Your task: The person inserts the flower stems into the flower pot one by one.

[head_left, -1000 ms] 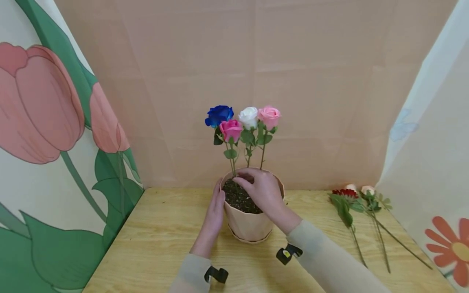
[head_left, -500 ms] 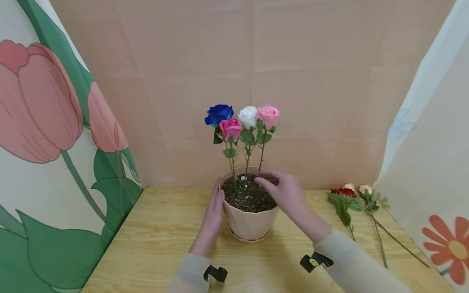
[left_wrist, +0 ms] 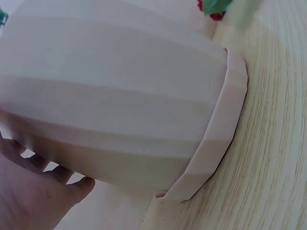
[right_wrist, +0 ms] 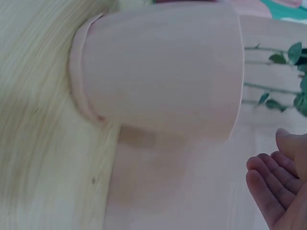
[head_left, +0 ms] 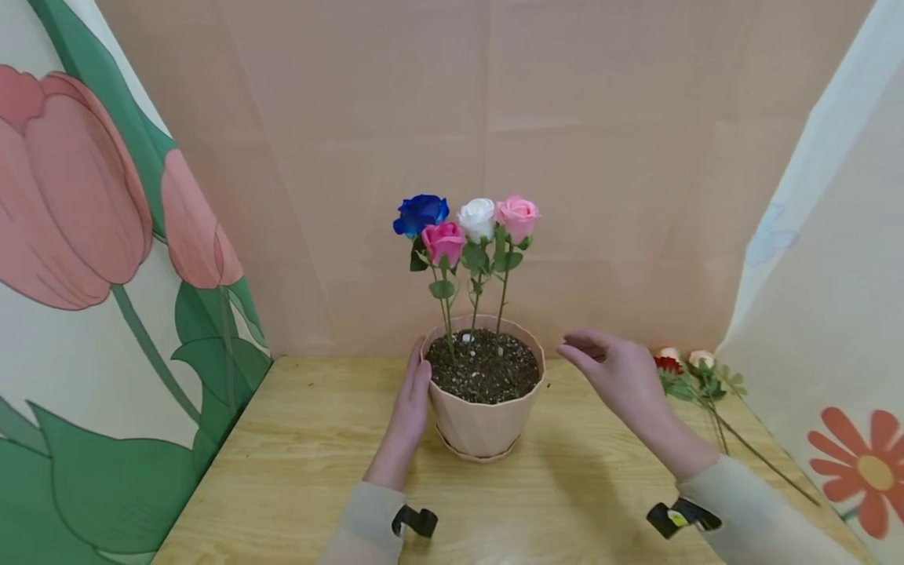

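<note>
A pale pink flowerpot [head_left: 483,428] full of dark soil [head_left: 487,377] stands on its saucer at mid-table. Upright in the soil are a blue rose [head_left: 421,215], a magenta rose [head_left: 443,242], a white rose [head_left: 477,219] and a light pink rose [head_left: 518,218]. My left hand [head_left: 410,400] rests against the pot's left side, its fingers fairly straight; the left wrist view shows the fingertips along the pot wall [left_wrist: 105,96]. To the right of the pot, apart from it, my right hand [head_left: 621,380] is in the air with loosely bent fingers and nothing in them.
Several loose flower stems [head_left: 752,447], with a red bloom [head_left: 667,362] and pale roses [head_left: 701,359], lie at the table's right, partly behind my right hand. A pinkish backdrop [head_left: 367,157] rises behind the wooden table [head_left: 297,471]. Flower-printed panels [head_left: 92,196] flank both sides.
My right hand has moved from over the soil near the magenta rose's stem, out past the pot's rim to the right. My left hand stays against the pot.
</note>
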Demonstrator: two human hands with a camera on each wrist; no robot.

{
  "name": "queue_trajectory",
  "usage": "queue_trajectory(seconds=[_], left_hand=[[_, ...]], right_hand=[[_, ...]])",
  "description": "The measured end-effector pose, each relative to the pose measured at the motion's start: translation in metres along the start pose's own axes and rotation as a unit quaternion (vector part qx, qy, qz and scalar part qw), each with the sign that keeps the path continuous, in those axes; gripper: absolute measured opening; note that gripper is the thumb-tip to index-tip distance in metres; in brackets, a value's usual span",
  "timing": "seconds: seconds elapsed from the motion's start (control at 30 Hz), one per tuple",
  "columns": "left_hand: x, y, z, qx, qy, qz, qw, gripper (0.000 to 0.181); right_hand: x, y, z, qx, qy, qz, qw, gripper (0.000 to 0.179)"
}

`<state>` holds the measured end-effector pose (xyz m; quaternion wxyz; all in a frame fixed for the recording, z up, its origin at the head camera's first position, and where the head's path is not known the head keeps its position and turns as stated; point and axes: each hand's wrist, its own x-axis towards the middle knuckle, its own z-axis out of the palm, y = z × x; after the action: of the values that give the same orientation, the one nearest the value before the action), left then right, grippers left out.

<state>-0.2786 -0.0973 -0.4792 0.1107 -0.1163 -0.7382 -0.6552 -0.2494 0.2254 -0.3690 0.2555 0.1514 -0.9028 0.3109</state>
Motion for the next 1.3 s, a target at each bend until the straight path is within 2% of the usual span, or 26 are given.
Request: queue_trajectory(seconds=[0.17, 0.47, 0.67, 0.9, 1.3], left_hand=[[0.002, 0.0, -0.001, 0.002, -0.001, 0.002, 1.0, 0.058], [0.002, -0.001, -0.001, -0.005, -0.005, 0.001, 1.0, 0.058], [0.003, 0.0, 0.0, -0.01, -0.005, 0.002, 0.9999, 0.059], [0.002, -0.001, 0.0, -0.009, -0.006, 0.001, 0.9999, 0.06], [0.0, 0.001, -0.001, -0.011, -0.008, -0.002, 0.9999, 0.06]], right_hand=[[-0.008, 0.023, -0.01, -0.021, 0.011, 0.011, 0.9997, 0.028], [-0.022, 0.053, -0.03, -0.044, -0.007, 0.039, 0.9982, 0.034], [-0.031, 0.093, -0.038, -0.05, -0.026, 0.078, 0.9954, 0.041], [-0.048, 0.139, -0.047, -0.071, -0.055, 0.129, 0.9877, 0.057], [-0.075, 0.173, -0.057, -0.096, -0.133, 0.195, 0.967, 0.076]])
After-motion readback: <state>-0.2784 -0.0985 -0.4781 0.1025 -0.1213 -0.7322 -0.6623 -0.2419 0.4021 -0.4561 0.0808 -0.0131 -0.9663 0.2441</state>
